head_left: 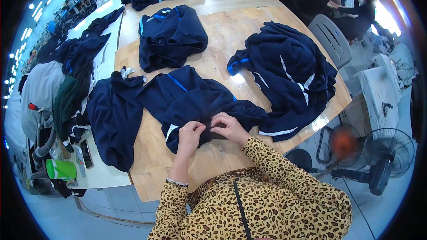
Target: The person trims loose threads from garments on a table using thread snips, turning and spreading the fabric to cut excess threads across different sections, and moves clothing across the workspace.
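Observation:
A navy garment with blue piping and a white patch lies bunched on the wooden tabletop in front of me. Over its near edge, my left hand is closed in a pinch, thumb against the fingertips. Just to its right, my right hand is also closed, its thumb and fingers curled toward the left hand. Whatever is between the fingertips is too small to make out. The hands are a short gap apart, with dark cloth beneath both.
Navy garment heaps lie right, behind and left on the wooden table. At lower left are a green cylinder and a phone. A fan and grey chair stand right. People work farther back.

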A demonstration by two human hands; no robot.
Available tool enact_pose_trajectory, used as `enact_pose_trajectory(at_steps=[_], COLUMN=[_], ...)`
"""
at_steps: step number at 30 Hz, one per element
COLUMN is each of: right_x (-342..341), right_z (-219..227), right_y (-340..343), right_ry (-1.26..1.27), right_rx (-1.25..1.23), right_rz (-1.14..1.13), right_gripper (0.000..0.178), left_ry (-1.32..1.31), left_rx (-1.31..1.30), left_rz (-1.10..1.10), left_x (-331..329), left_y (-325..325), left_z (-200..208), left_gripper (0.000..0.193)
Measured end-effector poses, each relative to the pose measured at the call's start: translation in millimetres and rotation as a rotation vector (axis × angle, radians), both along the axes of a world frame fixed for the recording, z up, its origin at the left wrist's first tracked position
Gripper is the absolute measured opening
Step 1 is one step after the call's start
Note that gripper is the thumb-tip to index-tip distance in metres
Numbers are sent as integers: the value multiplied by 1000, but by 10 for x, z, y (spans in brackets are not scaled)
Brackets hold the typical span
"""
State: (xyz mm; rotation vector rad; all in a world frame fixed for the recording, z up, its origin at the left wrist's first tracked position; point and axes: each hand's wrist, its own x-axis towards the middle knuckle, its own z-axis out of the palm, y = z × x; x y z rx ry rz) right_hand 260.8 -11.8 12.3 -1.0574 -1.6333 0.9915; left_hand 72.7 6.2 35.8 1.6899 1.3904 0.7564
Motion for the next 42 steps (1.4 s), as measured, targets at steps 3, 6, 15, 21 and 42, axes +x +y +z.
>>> enact_pose_trajectory(at_steps=[3, 6, 15, 21, 42], right_x=[-34, -57, -487, -445, -230], right_z=[36, 80, 89, 17, 285], right_y=[24, 40, -271, -387, -645], right_ry=[-53, -129, -303, -131, -669], right_rx=[52, 177, 400, 217, 538], right_rz=[-43, -81, -509, -405, -106], right_gripper=[20, 26, 21, 17, 17], left_ry=[-151, -319, 168, 123, -380], left_rx=[-77, -17, 689, 704, -263], left_rz=[47, 61, -37, -45, 42], left_x=[-25, -35, 145, 144, 28], left_y=[20, 28, -258, -367, -498], left_z=[-66, -188, 235, 45, -276], left_gripper=[11, 10, 4, 10, 19])
